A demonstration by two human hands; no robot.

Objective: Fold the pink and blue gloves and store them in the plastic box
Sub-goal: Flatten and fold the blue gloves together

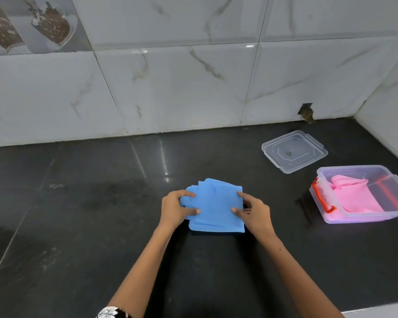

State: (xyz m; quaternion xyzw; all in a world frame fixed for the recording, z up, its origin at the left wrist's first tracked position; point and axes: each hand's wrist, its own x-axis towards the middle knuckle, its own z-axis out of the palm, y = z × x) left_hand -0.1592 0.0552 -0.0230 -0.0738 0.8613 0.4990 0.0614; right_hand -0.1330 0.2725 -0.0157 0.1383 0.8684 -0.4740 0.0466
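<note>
Gripping the folded blue gloves [216,207] — left hand [176,208] and right hand [254,213] pinch opposite edges, thumbs on top, right of them the plastic box [326,203].

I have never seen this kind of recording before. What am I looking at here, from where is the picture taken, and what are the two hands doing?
There is no machine here: a person works with bare hands. The single picture comes from a camera worn on the person's head, looking forward and down.

On the dark polished stone counter lies a folded blue rubber glove bundle. The left hand grips its left edge and the right hand grips its right edge, thumbs on top.

To the right stands a clear plastic box with orange latches, open, with a pink rubber glove already inside. Its clear plastic lid lies separately on the counter behind it, near the white marble-patterned wall tiles.
</note>
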